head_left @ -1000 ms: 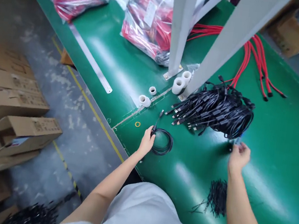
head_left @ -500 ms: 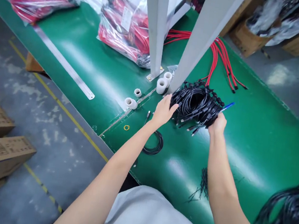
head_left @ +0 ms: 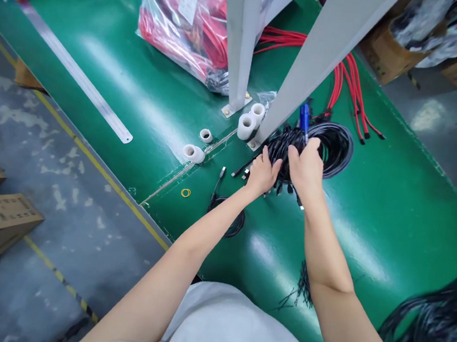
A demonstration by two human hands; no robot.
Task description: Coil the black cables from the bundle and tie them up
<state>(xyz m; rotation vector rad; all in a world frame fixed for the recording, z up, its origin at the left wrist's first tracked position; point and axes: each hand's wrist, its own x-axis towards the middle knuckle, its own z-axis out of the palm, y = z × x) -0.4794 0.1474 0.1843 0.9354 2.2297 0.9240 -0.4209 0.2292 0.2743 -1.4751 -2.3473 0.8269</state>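
Note:
A thick bundle of coiled black USB cables rests on the green table, partly against the foot of a grey post. My left hand is closed on the near left side of the bundle, thumb on top. My right hand is closed at the bundle's middle, with a slim blue pen-like tool sticking up from it. Its fingers are partly hidden. Metal plugs show below and left of the hands. Left of my forearm lies a single coiled black cable, near yellow rubber bands.
Two grey posts rise from the table, with white tape rolls at their feet. A steel ruler lies left. Bagged red cables and loose red cables are farther back. More black cables lie at right.
The bundle has been turned, its coil loops now facing right. My right hand has moved left and up onto its middle, and the blue tool now points upward. My left hand has shifted slightly right.

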